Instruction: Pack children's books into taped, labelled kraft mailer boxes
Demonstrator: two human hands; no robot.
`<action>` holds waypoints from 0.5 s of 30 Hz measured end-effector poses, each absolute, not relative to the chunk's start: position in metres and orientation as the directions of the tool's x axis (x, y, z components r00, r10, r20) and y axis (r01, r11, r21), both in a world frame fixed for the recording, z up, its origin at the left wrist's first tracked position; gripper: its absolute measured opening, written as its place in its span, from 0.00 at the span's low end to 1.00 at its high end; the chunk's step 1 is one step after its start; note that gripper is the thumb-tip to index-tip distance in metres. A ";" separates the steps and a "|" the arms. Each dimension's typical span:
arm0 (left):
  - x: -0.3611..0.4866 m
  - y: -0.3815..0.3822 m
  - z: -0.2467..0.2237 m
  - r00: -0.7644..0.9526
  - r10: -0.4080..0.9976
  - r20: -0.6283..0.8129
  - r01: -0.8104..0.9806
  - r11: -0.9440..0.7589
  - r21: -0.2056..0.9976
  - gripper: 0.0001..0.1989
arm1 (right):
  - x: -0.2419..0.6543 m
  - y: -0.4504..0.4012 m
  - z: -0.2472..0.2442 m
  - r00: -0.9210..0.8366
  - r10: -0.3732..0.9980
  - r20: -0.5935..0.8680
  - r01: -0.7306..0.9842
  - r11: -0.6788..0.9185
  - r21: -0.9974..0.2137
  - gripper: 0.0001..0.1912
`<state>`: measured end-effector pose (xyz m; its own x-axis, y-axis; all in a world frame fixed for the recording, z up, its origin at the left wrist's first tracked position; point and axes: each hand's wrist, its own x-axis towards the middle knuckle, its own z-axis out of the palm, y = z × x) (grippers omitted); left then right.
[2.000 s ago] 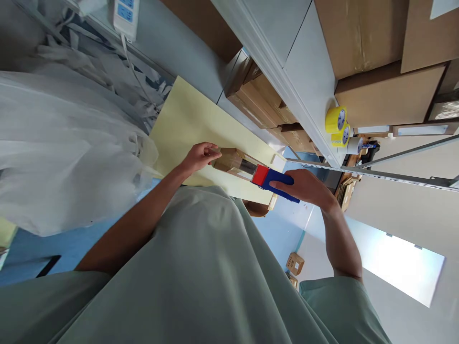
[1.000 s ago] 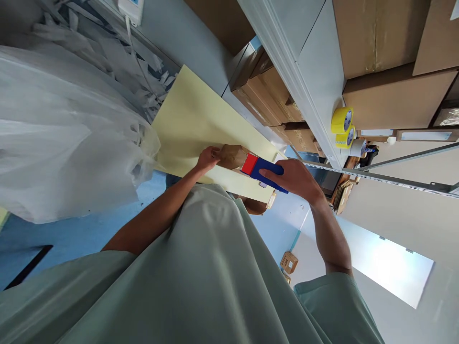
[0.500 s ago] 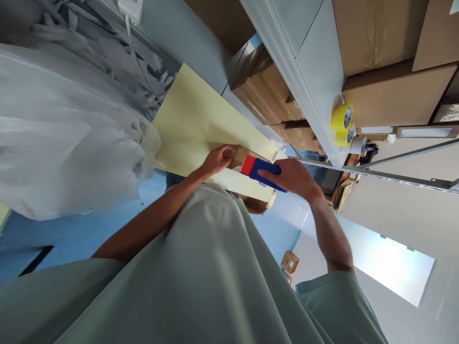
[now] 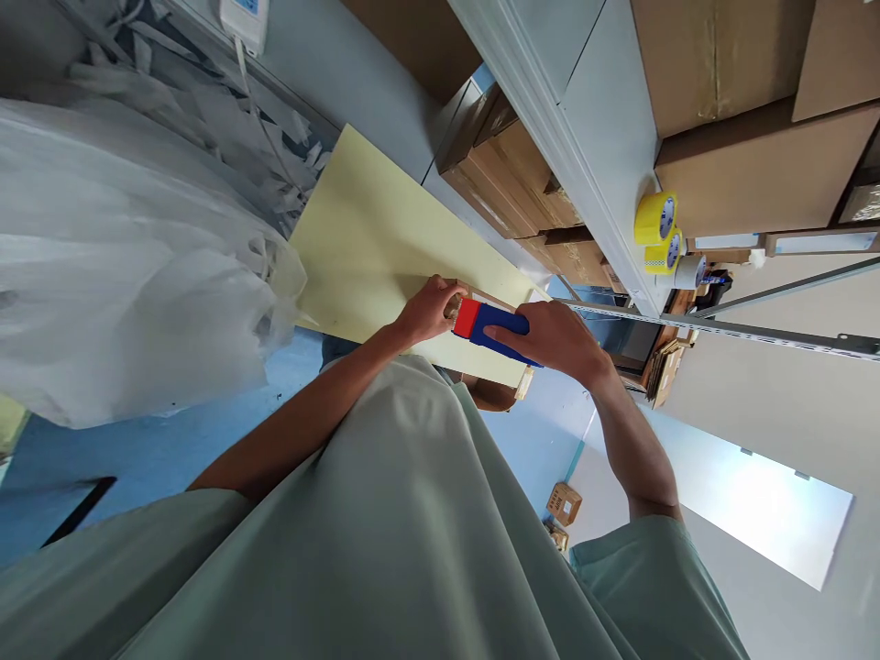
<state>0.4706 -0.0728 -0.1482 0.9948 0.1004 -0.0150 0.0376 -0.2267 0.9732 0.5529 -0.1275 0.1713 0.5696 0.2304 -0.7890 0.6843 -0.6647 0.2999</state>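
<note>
My right hand [image 4: 554,337] is wrapped round a blue object with a red end [image 4: 499,332], its thumb lying along the top. At the red end, my left hand [image 4: 434,309] has its fingers bent round a small brown piece [image 4: 454,305], mostly covered by the fingers; it looks like cardboard or a box end. Both hands are above a pale yellow tabletop [image 4: 371,229], with a thin brown edge showing behind the blue object. Whether the left fingers also touch the red end is hard to tell.
A big translucent plastic bag [image 4: 137,266] bulges at the left. Cardboard boxes [image 4: 515,174] stand beyond the tabletop. Yellow tape rolls [image 4: 655,218] sit on a white shelf [image 4: 609,137] at the right, near larger cartons [image 4: 763,179]. A white device [image 4: 246,20] with a cable is at the top.
My left hand has moved right, closer to the red end, and covers more of the brown piece. My right hand and the blue object have shifted slightly left.
</note>
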 end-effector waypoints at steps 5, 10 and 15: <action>0.472 -0.075 -0.139 0.975 0.149 -0.166 0.201 -0.264 0.943 0.23 | 0.558 -0.131 0.171 0.575 0.239 -0.782 0.688 -0.658 0.305 0.35; 0.472 -0.079 -0.134 0.950 0.158 -0.269 0.305 -0.285 0.909 0.20 | 0.568 -0.143 0.174 0.585 0.231 -0.777 0.671 -0.676 0.304 0.35; 0.472 -0.081 -0.138 0.944 0.164 -0.287 0.326 -0.320 0.889 0.19 | 0.580 -0.171 0.171 0.565 0.231 -0.793 0.666 -0.694 0.273 0.35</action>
<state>0.4721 -0.0812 -0.1377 0.9437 0.1637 -0.2875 0.3265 -0.3201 0.8894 0.5802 -0.1714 0.1707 0.5646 0.2306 -0.7925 0.6665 -0.6938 0.2729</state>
